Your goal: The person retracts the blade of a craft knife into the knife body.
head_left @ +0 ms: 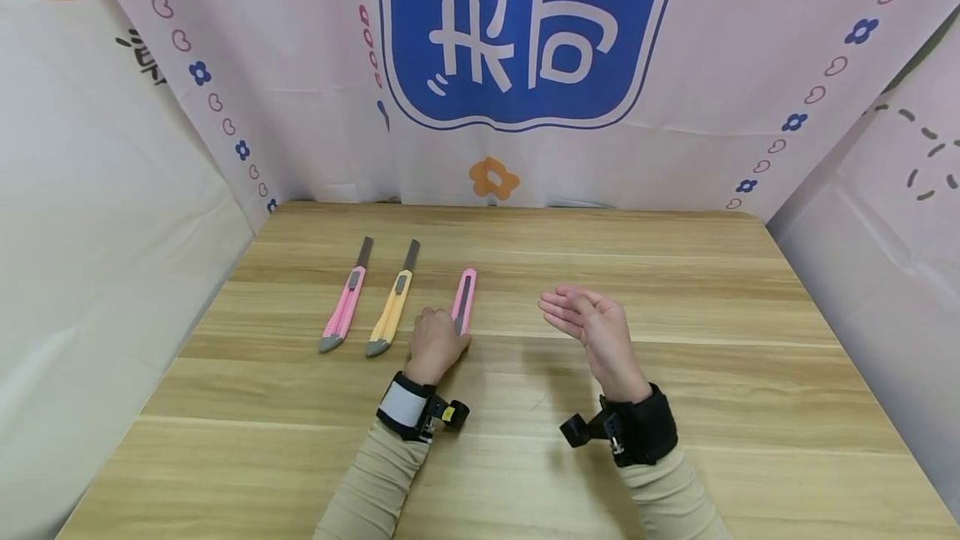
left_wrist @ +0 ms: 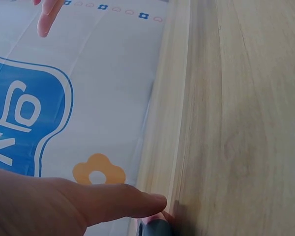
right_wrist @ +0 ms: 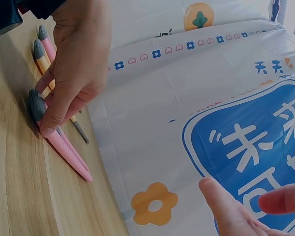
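A pink box cutter (head_left: 464,298) lies on the table with no blade showing past its tip. My left hand (head_left: 435,342) pinches it near its grey end, thumb on one side; in the right wrist view, thumb and fingers straddle the handle of this cutter (right_wrist: 69,155). To its left lie a yellow box cutter (head_left: 392,311) and another pink box cutter (head_left: 346,303), both with blades extended. My right hand (head_left: 592,332) hovers above the table to the right, fingers straight and holding nothing. The left wrist view shows just the cutter's grey end (left_wrist: 156,228) below my thumb.
The wooden table (head_left: 750,357) ends at a hanging cloth (head_left: 315,107) printed with a blue panel and an orange flower. More cloth hangs along both sides. A strap with a small camera (head_left: 645,427) sits on each wrist.
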